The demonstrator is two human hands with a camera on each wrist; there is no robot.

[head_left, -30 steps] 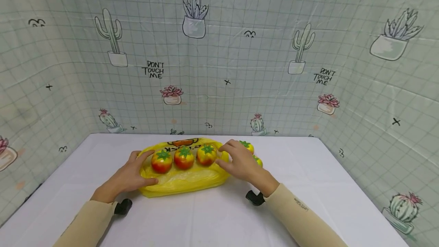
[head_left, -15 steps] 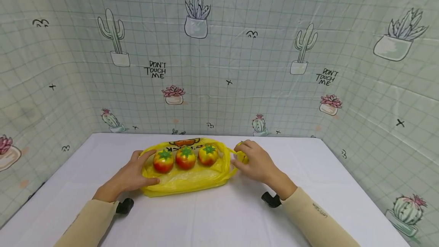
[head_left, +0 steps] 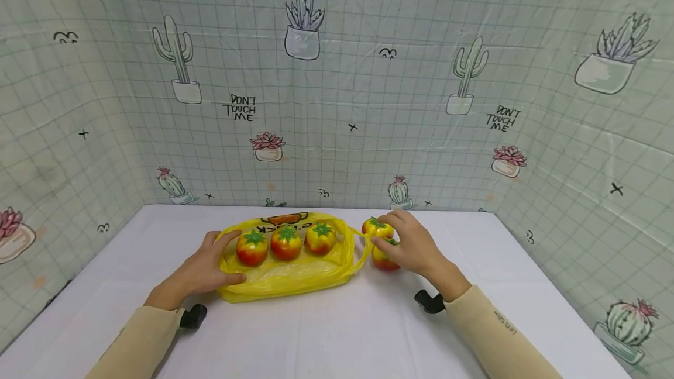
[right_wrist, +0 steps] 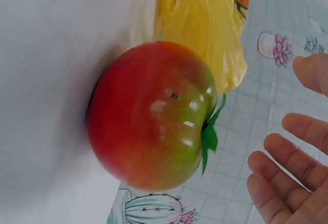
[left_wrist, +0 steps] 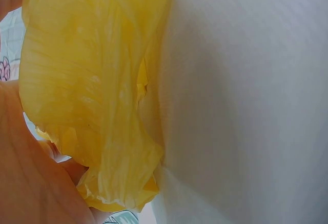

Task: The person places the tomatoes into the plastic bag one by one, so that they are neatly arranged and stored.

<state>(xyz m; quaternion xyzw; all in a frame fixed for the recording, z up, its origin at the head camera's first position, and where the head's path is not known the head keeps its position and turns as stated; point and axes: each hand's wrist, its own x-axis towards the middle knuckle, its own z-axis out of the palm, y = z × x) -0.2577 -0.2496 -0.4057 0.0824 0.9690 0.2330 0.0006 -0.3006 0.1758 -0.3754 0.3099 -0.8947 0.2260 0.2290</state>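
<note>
A yellow plastic bag (head_left: 284, 288) lies flat on the table, with three red-and-yellow tomatoes (head_left: 286, 243) in a row on it. In the head view I cannot tell whether a film of the bag covers them. My left hand (head_left: 202, 265) holds the bag's left end, thumb toward the front and fingers toward the back; the left wrist view shows bunched plastic (left_wrist: 102, 131) against the palm. Beyond the bag's loose right handle (head_left: 363, 253) are two more tomatoes, one behind (head_left: 377, 228) and one in front (head_left: 385, 259). Over them my right hand (head_left: 413, 244) hovers, fingers spread and holding nothing.
A white cloth covers the table (head_left: 326, 344). Behind and at both sides hangs a gridded curtain (head_left: 326, 92) printed with cacti and potted plants. Black wrist-camera mounts (head_left: 193, 316) stick out below both wrists.
My right hand has left the bag's right edge and moved right, over the two loose tomatoes. The right handle now sticks out in a loop. My left hand has stayed put.
</note>
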